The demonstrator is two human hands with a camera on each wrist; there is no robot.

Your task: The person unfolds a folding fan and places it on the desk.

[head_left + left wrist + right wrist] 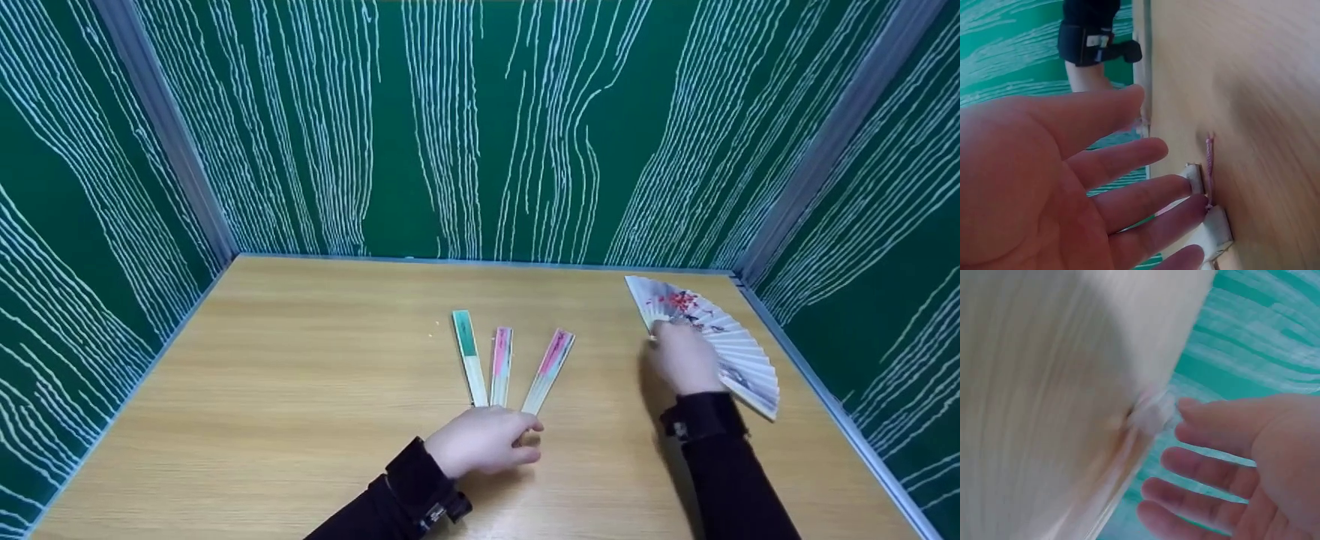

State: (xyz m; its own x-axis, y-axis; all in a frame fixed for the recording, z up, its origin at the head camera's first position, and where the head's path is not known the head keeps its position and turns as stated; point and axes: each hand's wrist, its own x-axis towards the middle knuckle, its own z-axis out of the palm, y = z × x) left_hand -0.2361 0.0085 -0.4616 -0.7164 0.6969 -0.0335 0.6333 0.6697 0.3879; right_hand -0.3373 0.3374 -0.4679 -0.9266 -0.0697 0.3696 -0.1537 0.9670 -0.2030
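Fingers of the right hand (684, 360) loosely extended, thumb and forefinger close together, right by the pivot end of the spread fan (739, 352); blurred there, so cannot tell whether touching, but showing no firm grip. Fingers of the left hand (484, 442) well apart, holding nothing, left of the spread fan and just beside the near ends of the green fan (467, 349), the middle pink fan (502, 367) and the slanted pink fan (551, 367), all folded.

Seems, as a judgement, to be at the step of handling the spread fan by its pivot, whether taking hold or letting go; cannot tell which. Next, probably calls for either a light pinch there or a clean lift away, without dragging the pleats.

Farther out, in the left wrist view, a pink cord (1210, 169) at one folded fan's end, apt to catch a fingertip. Under the spread fan, a wooden table (300, 360); right of it, the rim (838, 414); behind it, a green wall (390, 150). Against its near side, the dark right cuff (705, 420), partly in the way.
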